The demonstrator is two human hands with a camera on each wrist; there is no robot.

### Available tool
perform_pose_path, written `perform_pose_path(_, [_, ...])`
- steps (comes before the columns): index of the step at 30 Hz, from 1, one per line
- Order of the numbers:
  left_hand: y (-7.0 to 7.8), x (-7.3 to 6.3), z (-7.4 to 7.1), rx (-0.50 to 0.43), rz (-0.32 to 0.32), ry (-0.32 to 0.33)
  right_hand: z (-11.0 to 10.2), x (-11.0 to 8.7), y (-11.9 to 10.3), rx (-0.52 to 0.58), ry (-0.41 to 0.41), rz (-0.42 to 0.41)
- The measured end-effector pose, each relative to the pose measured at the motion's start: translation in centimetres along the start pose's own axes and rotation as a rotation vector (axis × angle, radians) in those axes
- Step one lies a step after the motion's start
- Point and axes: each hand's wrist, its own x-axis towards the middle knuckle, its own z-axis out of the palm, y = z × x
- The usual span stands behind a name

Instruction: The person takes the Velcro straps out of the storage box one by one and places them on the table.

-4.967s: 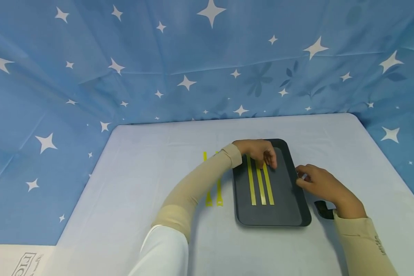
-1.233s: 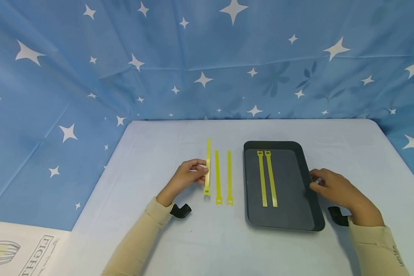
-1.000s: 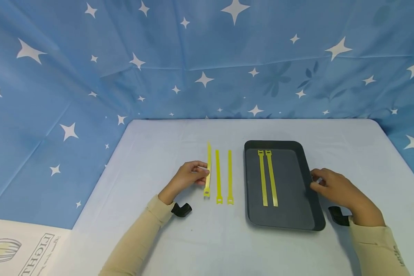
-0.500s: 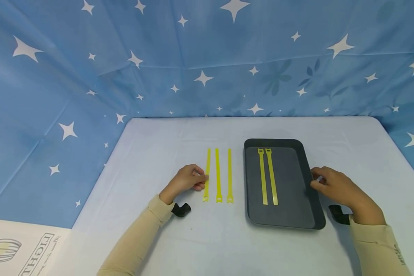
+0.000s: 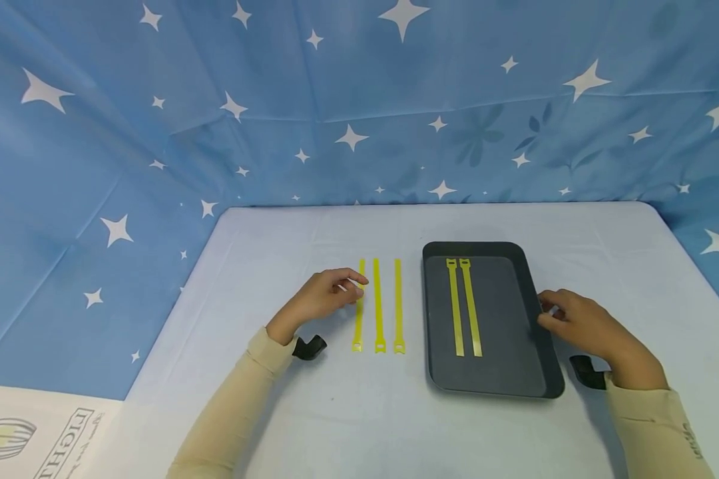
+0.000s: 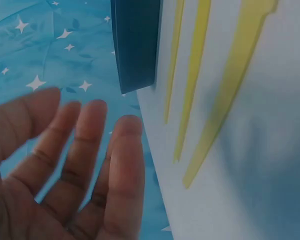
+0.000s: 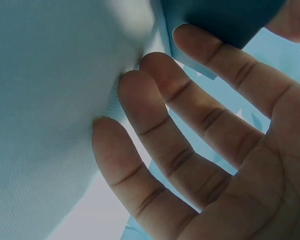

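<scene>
My left hand (image 5: 326, 293) hovers over the leftmost yellow hook-and-loop cable tie (image 5: 358, 326) with nothing in its fingers, which are spread in the left wrist view. To the right lie two more cable ties, a middle one (image 5: 379, 306) and another (image 5: 399, 303), parallel, slotted heads toward me. A dark grey tray (image 5: 515, 359) holds two yellow ties, a left one (image 5: 457, 313) and a right one (image 5: 473, 313), heads at the far end. My right hand (image 5: 593, 332) rests at the tray's right side; in the right wrist view its index fingertip (image 7: 190, 42) touches the tray wall.
A white-covered table (image 5: 335, 426) bears everything. Blue star-printed cloth (image 5: 359, 100) hangs behind and to the left. Black wrist-worn pieces show at the left wrist (image 5: 309, 348) and right wrist (image 5: 587, 374). A printed beige sheet (image 5: 36, 432) lies at the lower left.
My left hand reached over the tray earlier, then brought one tie out, laid it leftmost on the table and let go, lifting slightly. The right hand stays at the tray.
</scene>
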Motion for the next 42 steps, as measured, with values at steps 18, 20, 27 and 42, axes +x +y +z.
perform_pose_path(18, [3.1, 4.5, -0.5, -0.047, 0.355, -0.256, 0.0, 0.0, -0.3, 0.003, -0.003, 0.002])
perform_pose_path(20, [3.4, 5.1, -0.5, -0.059, 0.363, -0.276, 0.0, 0.0, -0.3, 0.005, -0.002, -0.001])
perform_pose_path(27, [4.3, 6.7, -0.1, -0.087, 0.381, -0.323, 0.0, 0.0, -0.2, 0.005, -0.005, -0.002])
perform_pose_path(42, [5.0, 9.6, 1.8, -0.148, 0.365, -0.408, 0.0, 0.1, -0.1, 0.003, -0.008, -0.003])
